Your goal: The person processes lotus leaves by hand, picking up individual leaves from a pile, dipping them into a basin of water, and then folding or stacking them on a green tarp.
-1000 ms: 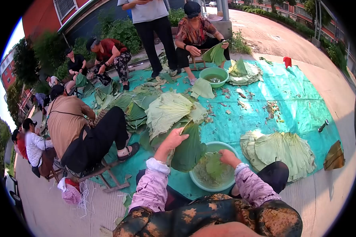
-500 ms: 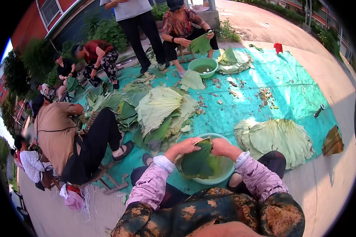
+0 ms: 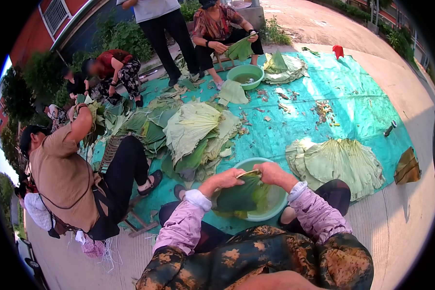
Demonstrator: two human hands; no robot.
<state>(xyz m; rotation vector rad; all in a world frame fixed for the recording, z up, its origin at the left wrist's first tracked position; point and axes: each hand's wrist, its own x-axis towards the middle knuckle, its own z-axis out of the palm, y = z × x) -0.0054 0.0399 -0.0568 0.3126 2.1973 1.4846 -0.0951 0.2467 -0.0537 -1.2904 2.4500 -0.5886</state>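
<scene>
In the head view my left hand (image 3: 227,179) and my right hand (image 3: 272,173) are both closed on the top edge of a green lotus leaf (image 3: 242,195). The leaf hangs between them, folded or bunched along that edge. Beneath it stands a pale green basin (image 3: 282,202) with murky water, between my feet. The leaf's lower part hangs over or in the water; I cannot tell which. Right of the basin lies a fanned stack of pale lotus leaves (image 3: 345,166). To the left spreads a bigger leaf pile (image 3: 191,126).
A teal tarp (image 3: 270,135) covers the ground, strewn with leaf scraps (image 3: 324,112). Across it, a seated person (image 3: 222,26) holds a leaf by another basin (image 3: 249,83). At left a person in brown (image 3: 63,164) sits close. A dark cylinder (image 3: 390,128) lies near the tarp's right edge.
My hands keep their grip on the leaf, which has folded over more and shows less surface. The person in brown has straightened and raised an arm holding leaves.
</scene>
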